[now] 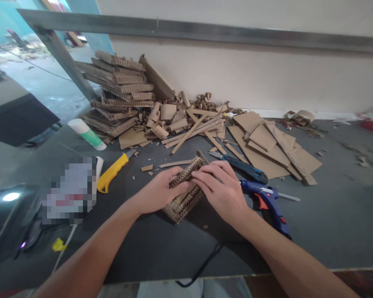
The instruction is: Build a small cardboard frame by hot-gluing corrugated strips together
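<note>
A small block of stacked corrugated cardboard strips [186, 198] rests on the dark table [329, 223]. My left hand [158, 191] grips its left side, with the thumb pressed on a top strip. My right hand [222, 188] lies over its right end, fingers pressed down on the same strip. Just to the right of my right hand a blue glue gun [269, 203] lies on the table, its cord running toward me.
A blue utility knife [242, 166] and a yellow one [112, 173] lie near the block. A tall stack of cardboard strips [118, 95], loose scraps and flat sheets [267, 145] fill the back. A white and green tube [87, 133] lies at the left.
</note>
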Tool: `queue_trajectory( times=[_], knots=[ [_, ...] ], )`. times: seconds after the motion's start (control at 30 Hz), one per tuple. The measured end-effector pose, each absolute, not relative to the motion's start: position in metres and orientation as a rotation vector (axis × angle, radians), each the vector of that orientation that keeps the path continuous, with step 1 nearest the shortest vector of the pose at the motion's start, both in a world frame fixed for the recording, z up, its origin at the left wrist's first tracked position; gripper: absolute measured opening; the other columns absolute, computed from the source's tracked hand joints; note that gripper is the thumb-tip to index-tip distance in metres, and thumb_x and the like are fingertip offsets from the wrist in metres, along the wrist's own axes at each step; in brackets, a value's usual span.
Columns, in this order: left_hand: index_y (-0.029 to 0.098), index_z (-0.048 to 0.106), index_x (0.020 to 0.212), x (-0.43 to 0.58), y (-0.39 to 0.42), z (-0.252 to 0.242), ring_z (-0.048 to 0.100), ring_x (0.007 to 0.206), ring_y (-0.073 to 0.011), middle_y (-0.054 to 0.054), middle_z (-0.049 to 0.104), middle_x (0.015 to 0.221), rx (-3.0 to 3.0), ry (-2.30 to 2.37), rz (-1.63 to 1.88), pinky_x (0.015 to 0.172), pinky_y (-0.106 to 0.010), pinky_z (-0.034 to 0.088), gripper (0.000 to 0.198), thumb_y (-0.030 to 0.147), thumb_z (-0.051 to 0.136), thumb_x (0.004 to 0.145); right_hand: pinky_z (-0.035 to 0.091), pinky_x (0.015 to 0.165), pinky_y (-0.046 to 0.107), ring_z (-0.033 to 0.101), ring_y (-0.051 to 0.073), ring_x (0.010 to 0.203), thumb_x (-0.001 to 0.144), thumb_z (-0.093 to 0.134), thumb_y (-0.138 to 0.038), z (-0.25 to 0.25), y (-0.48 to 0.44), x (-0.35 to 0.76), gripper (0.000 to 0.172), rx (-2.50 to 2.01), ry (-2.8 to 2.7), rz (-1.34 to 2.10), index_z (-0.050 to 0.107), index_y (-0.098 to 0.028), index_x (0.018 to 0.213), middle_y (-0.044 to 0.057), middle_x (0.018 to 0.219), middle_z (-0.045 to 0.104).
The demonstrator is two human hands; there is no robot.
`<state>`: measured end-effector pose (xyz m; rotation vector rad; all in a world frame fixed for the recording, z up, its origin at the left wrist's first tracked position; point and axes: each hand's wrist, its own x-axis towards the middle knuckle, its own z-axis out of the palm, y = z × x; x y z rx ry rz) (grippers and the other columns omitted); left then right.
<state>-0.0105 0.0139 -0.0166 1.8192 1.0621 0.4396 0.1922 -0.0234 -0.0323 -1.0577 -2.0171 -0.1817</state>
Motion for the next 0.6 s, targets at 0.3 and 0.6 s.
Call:
queue_trajectory(
  times=[0.3,0.6],
  knots=[
    [0.021,0.059,0.126,-0.008,0.011,-0.011,0.067,0.110,-0.0259,-0.008,0.069,0.122,1.633,1.034,0.538,0.092,-0.034,0.055,0.045,0.050,0.062,0.091,0.058,0.083,0.039,0.067,0.022,0.097,0.091,0.062,-0.024,-0.029,-0.022,0.193,0.023,-1.273,-1.584,0.270,0.062,-0.023,0.115,0.008,0.108,0.070],
    [0.020,0.061,0.114,-0.009,0.010,-0.011,0.067,0.103,-0.0240,-0.005,0.070,0.107,1.801,1.059,0.520,0.087,-0.032,0.055,0.034,0.046,0.059,0.093,0.059,0.088,0.037,0.070,0.020,0.099,0.090,0.068,-0.031,-0.042,-0.020,0.192,0.025,-1.161,-1.419,0.663,0.063,-0.023,0.112,0.007,0.109,0.071]
  ],
)
